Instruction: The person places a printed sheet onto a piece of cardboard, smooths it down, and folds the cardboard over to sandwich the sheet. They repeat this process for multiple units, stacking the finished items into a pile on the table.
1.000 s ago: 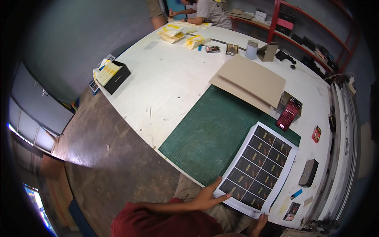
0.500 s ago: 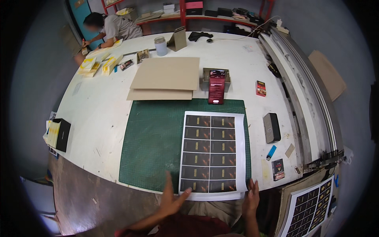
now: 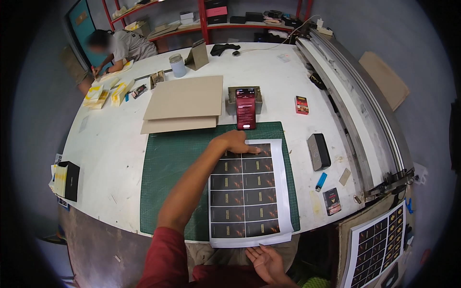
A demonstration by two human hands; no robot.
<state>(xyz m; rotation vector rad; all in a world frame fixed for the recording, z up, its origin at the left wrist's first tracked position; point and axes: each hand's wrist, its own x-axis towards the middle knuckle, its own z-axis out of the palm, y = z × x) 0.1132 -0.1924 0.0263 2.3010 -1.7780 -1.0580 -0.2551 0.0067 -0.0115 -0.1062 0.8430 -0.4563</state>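
Observation:
A white sheet printed with two columns of dark cards (image 3: 245, 196) lies on the green cutting mat (image 3: 168, 187), its near edge reaching past the table's front. My left hand (image 3: 235, 143) stretches over the sheet's far end, index finger extended onto a top card and the other fingers partly curled. Palm up, my right hand (image 3: 269, 265) is just below the sheet's near edge. Its fingers are spread and their tips come close to the paper; whether they touch it I cannot tell. Beyond the mat a smartphone (image 3: 246, 109) with a red screen leans on a small box (image 3: 231, 106).
Greyboard sheets (image 3: 185, 98) lie at the mat's far left. On the right are a black box (image 3: 318, 152), a blue lighter (image 3: 321, 181), small packs (image 3: 301, 105) and a long metal cutter (image 3: 357, 110). Another person (image 3: 126, 48) works at the far left. More printed sheets (image 3: 377, 247) stand lower right.
My left hand has gone from the sheet's near left corner to its far end. My right hand has moved left from the near right corner and turned palm up. The view has shifted slightly.

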